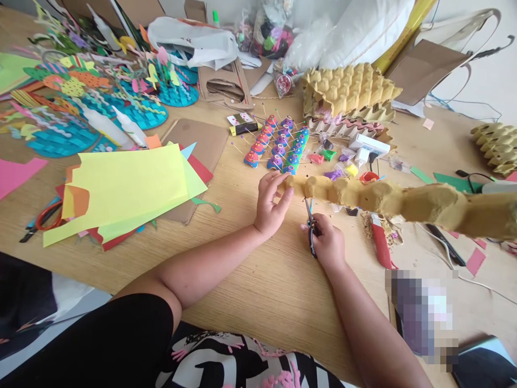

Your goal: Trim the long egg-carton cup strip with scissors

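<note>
A long strip of yellowish egg carton (pixel 379 196) stretches from the centre to the right edge, raised above the table. My left hand (pixel 271 203) pinches its left end between thumb and fingers. Below the strip, my right hand (pixel 328 240) is closed round the handles of dark scissors (pixel 311 229), whose blades point up toward the strip. Beyond my left hand stand painted egg-carton caterpillars: a red and blue one (pixel 260 141), a purple one (pixel 279 145) and a green and blue one (pixel 297 148), with pins stuck in them.
Yellow paper sheets (pixel 129 188) lie on cardboard at the left, near blue woven paper crafts (pixel 64 137). Stacked egg cartons (pixel 351 89) stand at the back. A red cutter (pixel 380 240) and a white cable lie at the right, with a pixelated patch nearer the front.
</note>
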{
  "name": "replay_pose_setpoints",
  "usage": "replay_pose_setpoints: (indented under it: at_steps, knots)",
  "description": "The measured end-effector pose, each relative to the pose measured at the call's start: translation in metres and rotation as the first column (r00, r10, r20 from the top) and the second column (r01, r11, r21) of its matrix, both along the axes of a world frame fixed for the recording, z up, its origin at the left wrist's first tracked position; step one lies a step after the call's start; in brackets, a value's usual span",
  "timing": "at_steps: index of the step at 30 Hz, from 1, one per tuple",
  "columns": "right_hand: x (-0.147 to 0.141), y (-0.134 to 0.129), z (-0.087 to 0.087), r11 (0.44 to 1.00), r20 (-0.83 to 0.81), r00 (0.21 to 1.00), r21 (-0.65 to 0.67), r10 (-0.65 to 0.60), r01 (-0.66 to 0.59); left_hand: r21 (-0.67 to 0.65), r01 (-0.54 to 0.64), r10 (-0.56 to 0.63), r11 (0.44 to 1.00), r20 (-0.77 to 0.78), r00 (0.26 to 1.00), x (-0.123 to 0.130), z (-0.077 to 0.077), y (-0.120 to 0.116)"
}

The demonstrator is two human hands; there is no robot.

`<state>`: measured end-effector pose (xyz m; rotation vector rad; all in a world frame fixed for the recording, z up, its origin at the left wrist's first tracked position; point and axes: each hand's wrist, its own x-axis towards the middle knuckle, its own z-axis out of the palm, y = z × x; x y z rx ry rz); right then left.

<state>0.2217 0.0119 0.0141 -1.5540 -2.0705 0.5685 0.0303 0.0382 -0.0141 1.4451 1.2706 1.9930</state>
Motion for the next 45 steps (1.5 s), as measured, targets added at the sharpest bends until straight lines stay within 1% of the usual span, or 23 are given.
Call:
replay_pose_setpoints:
  at_steps: [6,10,13,16,19,24,27,32,35,40,45]
  knots:
    - [-0.003,-0.002,-0.001,1.0,0.046,0.999,0.012,0.028,-0.028,-0.036,0.121,-0.117,0.992,0.087,0.989,0.002,0.0,0.001]
    - [-0.006,-0.003,-0.001,0.999,0.08,0.996,0.012,0.044,-0.045,-0.009,0.158,-0.155,0.987,0.131,0.979,0.004,0.002,0.001]
    - [-0.007,-0.004,0.001,0.999,0.066,0.996,0.0,0.052,-0.053,0.008,0.177,-0.176,0.984,0.165,0.97,0.005,0.003,0.0]
    - [-0.006,-0.005,0.004,0.998,0.033,0.997,-0.028,0.062,-0.061,0.024,0.172,-0.173,0.985,0.175,0.969,0.006,0.005,-0.001]
    - [-0.005,-0.004,0.006,0.992,-0.014,0.997,-0.09,0.082,-0.083,0.049,0.177,-0.183,0.983,0.176,0.967,0.006,0.006,-0.001]
    - [0.0,-0.002,0.008,0.972,-0.094,0.988,-0.19,0.122,-0.138,0.037,0.191,-0.195,0.981,0.17,0.966,0.007,0.006,-0.001]
    - [0.0,-0.001,0.009,0.957,-0.152,0.979,-0.238,0.135,-0.169,0.06,0.196,-0.204,0.979,0.179,0.963,0.007,0.006,-0.001]
    - [-0.002,-0.002,0.009,0.919,-0.294,0.951,-0.339,0.1,-0.201,0.119,0.206,-0.227,0.971,0.198,0.954,0.006,0.006,0.0]
    - [-0.003,-0.003,0.009,0.922,-0.309,0.948,-0.339,0.076,-0.184,0.135,0.198,-0.222,0.971,0.193,0.956,0.006,0.004,0.002]
    - [-0.003,-0.003,0.007,0.935,-0.278,0.957,-0.312,0.079,-0.168,0.126,0.162,-0.184,0.979,0.195,0.963,0.006,0.004,0.005]
    - [-0.003,-0.003,0.007,0.934,-0.268,0.96,-0.316,0.077,-0.163,0.122,0.174,-0.197,0.977,0.209,0.958,0.006,0.004,0.006]
